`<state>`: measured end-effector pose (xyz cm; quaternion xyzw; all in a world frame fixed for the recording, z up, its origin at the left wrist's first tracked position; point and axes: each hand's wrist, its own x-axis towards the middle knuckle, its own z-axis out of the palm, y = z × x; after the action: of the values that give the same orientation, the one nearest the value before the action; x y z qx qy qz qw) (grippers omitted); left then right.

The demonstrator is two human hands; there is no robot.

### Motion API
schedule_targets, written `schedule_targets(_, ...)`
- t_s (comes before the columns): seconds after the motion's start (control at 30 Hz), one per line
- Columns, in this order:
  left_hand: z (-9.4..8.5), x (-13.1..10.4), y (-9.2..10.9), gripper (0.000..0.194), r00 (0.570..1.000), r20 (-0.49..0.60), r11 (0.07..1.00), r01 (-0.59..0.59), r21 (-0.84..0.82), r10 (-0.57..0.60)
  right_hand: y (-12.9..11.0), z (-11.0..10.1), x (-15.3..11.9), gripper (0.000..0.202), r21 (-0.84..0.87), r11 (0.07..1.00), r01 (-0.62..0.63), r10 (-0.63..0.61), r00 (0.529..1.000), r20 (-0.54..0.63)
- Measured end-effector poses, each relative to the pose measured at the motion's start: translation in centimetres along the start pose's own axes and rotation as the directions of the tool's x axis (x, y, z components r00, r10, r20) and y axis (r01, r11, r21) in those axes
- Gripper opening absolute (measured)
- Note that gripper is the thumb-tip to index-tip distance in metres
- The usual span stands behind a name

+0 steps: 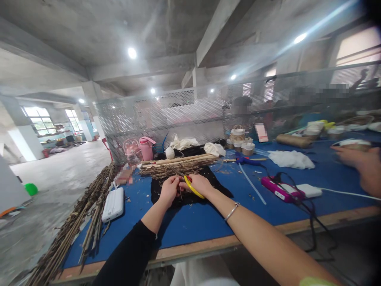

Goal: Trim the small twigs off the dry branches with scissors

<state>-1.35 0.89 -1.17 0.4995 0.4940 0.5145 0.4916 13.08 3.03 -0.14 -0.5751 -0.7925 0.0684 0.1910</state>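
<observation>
My right hand (200, 185) is closed round yellow-handled scissors (195, 190), whose blades point up and left over a pile of thin brown twigs (166, 170). Close beside it, my left hand (170, 190) pinches a small thin twig piece (181, 195); its far end is hard to make out. Both hands are over a black cloth (218, 185) on the blue table (184, 226). The twig pile lies just beyond the hands, along with longer pale sticks (190, 159).
Long twig bundles (89, 198) and a white power bank (113, 204) lie left. Right are a blue glue gun (248, 160), a magenta device (281, 190) with cables, white cloth (290, 159) and another person's hands (351, 157). A pink bottle (146, 149) stands behind.
</observation>
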Motion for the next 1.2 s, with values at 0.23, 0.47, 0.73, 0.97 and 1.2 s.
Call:
schedule_targets(0.23,0.1,0.0,0.2,0.023,0.997,-0.067,0.999,-0.036,-0.034,0.033,0.3,0.4,0.1,0.053,0.082,0.995,0.057,-0.051,0.996,-0.069)
schedule_targets(0.47,0.0,-0.2,0.2,0.022,0.997,-0.005,0.995,-0.076,-0.057,0.076,0.7,1.1,0.3,0.059,0.108,0.99,0.09,-0.079,0.991,-0.106)
schedule_targets(0.73,-0.2,0.1,-0.4,0.024,0.997,0.032,0.998,-0.064,-0.008,0.064,0.2,0.5,0.0,0.066,0.087,0.993,0.082,-0.077,0.995,-0.057)
schedule_targets(0.97,-0.1,0.0,-0.4,0.024,0.993,0.03,0.993,-0.117,0.01,0.116,-0.2,0.5,-0.2,0.059,0.102,0.992,0.068,-0.061,0.995,-0.074)
schedule_targets(1.2,-0.1,-0.2,-0.2,0.026,0.987,0.034,0.987,-0.159,0.0,0.159,-0.5,0.4,-0.2,0.062,0.065,0.998,0.012,-0.007,0.997,-0.073)
